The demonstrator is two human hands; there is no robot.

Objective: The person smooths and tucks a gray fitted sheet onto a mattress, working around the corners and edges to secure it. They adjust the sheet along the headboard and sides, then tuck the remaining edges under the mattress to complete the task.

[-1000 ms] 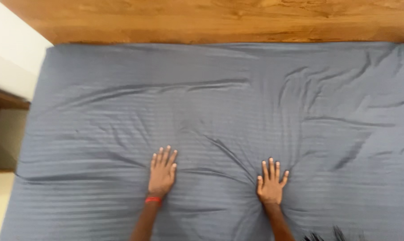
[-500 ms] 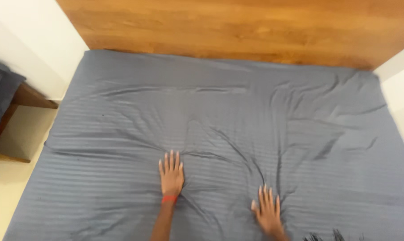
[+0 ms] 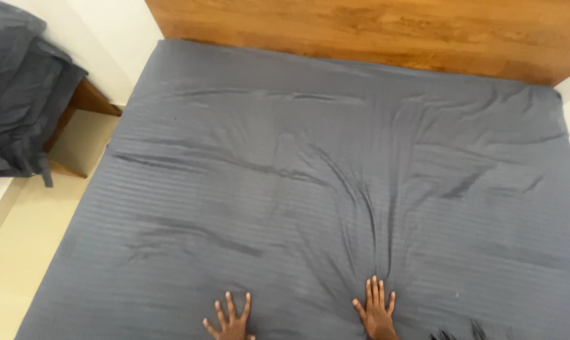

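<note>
Both hands flat on a grey-blue striped bedsheet [image 3: 285, 164], at the near edge of the bed, bottom of frame. Left hand [image 3: 230, 321] is spread wide, fingers [image 3: 229, 305] fanned, palm down on the cloth; gripping nothing, just pressing. Wrist is cut off by the frame edge. Right hand [image 3: 377, 308] also lies palm down, fingers closer together and pointing toward the headboard, likewise holding nothing as far as the view shows; its heel is out of frame, so can't be sure abt cloth pinched underneath.

The sheet covers the whole mattress, so it lies under both hands and runs away from them in every direction. Creases gather into a tight fan just ahead of the right hand's fingertips and run up toward the middle of the bed. Ahead of the left hand the cloth is smoother, w/ a few long shallow folds farther up and to the left.

Wooden headboard [image 3: 360, 31] spans the far side, touching the sheet's top edge. At upper left, well apart from the hands, a bundle of dark grey cloth [image 3: 20, 94] sits on a wooden side stand [image 3: 86, 101] beside the bed. Pale floor [image 3: 20, 252] along the left side.
</note>
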